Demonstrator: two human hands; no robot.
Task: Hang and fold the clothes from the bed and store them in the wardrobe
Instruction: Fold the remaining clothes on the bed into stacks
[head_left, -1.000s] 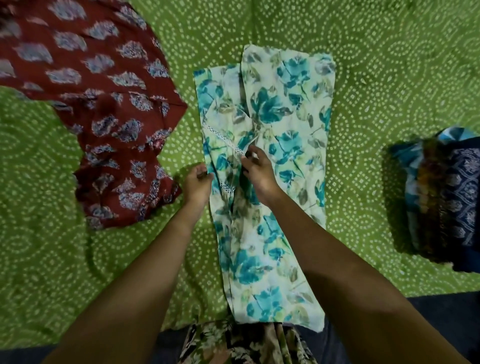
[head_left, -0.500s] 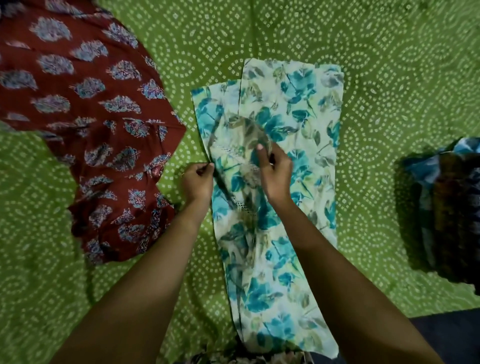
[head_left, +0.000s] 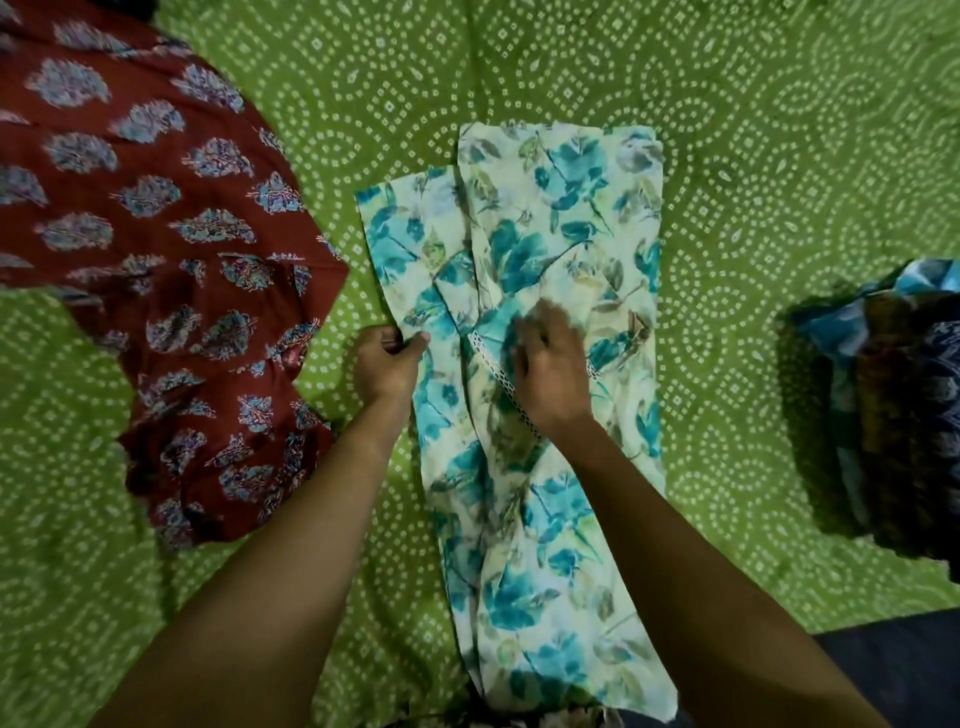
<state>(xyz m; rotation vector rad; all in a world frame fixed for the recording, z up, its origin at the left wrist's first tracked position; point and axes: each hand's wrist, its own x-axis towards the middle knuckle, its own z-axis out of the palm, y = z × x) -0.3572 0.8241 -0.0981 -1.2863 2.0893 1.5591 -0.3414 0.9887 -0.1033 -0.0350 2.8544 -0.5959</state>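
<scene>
The floral garment lies lengthwise on the bed, left hand pinching its left edge, right hand on the lace-trimmed fold, grip blurred; best smooth that fold flat before folding further.

The bed sheet is bright green and carries rings and arcs made of small white dots. The floral garment is pale cream with big teal-blue flowers and grey-green leaves, and a white lace trim crosses it. The maroon garment has grey-blue leaf-shaped motifs with fine pale outlines. The pile of clothes shows light blue, brown and dark navy with a pale print.
</scene>
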